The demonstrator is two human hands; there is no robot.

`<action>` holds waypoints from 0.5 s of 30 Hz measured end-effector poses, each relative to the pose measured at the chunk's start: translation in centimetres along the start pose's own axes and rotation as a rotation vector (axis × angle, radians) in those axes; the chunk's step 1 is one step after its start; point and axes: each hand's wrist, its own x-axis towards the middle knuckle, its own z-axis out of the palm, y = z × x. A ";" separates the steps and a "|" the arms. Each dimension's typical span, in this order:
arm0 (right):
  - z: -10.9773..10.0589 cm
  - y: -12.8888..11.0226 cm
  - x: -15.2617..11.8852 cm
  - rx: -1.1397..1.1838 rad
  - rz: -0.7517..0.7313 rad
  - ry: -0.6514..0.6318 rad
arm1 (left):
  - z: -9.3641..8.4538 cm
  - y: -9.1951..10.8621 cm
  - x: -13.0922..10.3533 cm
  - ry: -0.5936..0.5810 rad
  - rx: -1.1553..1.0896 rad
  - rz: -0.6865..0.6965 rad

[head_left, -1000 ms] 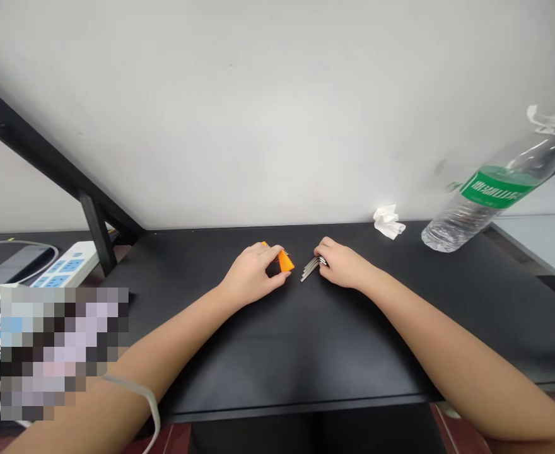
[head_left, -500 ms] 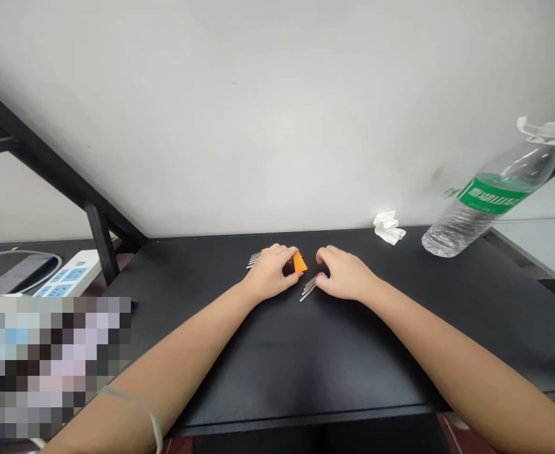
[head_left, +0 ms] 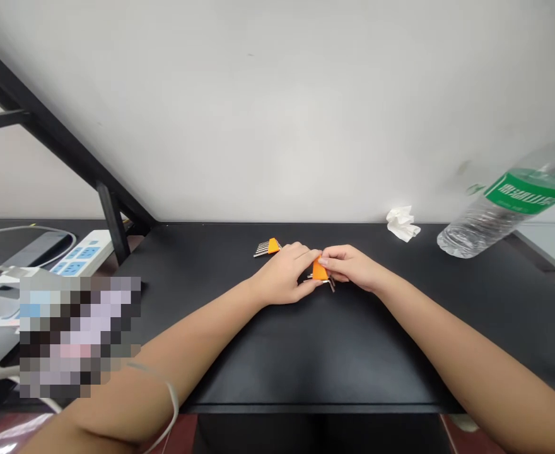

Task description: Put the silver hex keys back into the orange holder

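The left hand (head_left: pixel 287 275) and right hand (head_left: pixel 356 267) both pinch an orange holder (head_left: pixel 320 271) with metal sticks (head_left: pixel 332 285). At its ten o'clock, a second holder (head_left: pixel 273 246) sits on the desk (head_left: pixel 306 359).

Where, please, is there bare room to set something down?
On the black table, between the forearms, and back left, between black frame and farther orange holder. Crowded: the centre, where left hand and right hand hold the nearer orange holder; back right, by tissue and bottle.
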 end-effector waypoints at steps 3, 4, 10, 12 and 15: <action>0.0 0.1 0.1 -0.006 -0.037 0.027 | 0.4 0.3 0.0 0.041 -0.013 -0.015; -0.1 0.1 0.1 -0.009 -0.048 0.035 | 0.5 0.4 0.0 0.056 -0.013 -0.026; -0.2 0.2 -0.1 0.218 -0.037 -0.014 | 0.8 0.1 0.0 0.148 0.014 0.012; -0.3 0.2 -0.2 0.299 -0.029 -0.041 | 0.6 -0.3 -0.1 0.155 0.013 0.056; -0.6 0.1 -0.4 0.330 -0.032 -0.043 | 0.1 -0.5 -0.2 0.153 0.033 0.053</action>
